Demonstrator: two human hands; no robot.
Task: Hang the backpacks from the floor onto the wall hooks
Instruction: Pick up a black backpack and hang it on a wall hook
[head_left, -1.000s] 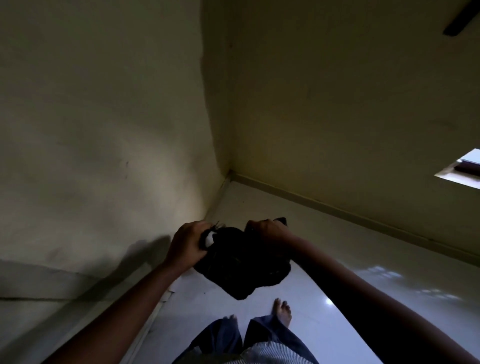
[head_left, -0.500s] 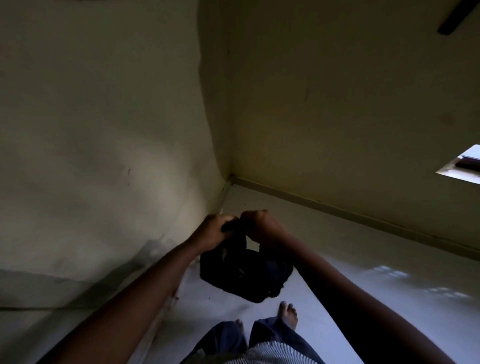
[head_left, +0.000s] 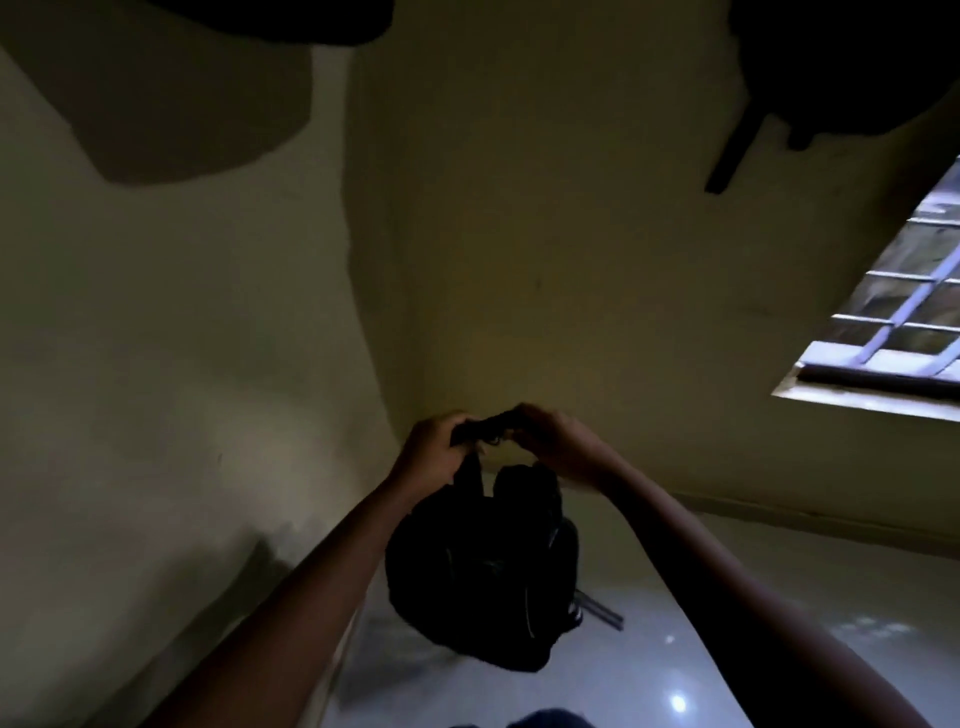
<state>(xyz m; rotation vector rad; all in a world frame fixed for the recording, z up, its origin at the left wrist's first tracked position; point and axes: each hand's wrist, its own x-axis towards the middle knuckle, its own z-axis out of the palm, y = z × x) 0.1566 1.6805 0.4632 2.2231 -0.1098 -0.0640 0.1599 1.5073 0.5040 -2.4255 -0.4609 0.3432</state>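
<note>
A black backpack (head_left: 483, 577) hangs in the air in front of the room's corner. It dangles from its top loop, which both hands grip. My left hand (head_left: 434, 452) is closed on the loop's left end and my right hand (head_left: 553, 444) on its right end, the two hands almost touching. A strap trails from the bag's lower right. A dark bag (head_left: 852, 62) hangs high on the right wall at the top right. Another dark shape (head_left: 249, 21) hangs at the top left. No hook is visible.
Two pale walls meet in a corner (head_left: 384, 312) straight ahead. A barred window (head_left: 904, 312) is set in the right wall. The glossy floor (head_left: 675, 675) lies below, with a skirting strip along the right wall.
Both hands have risen with the backpack, which now hangs lower beneath them from its loop. The view has tilted upward, bringing the hanging dark bags and more of the window into sight.
</note>
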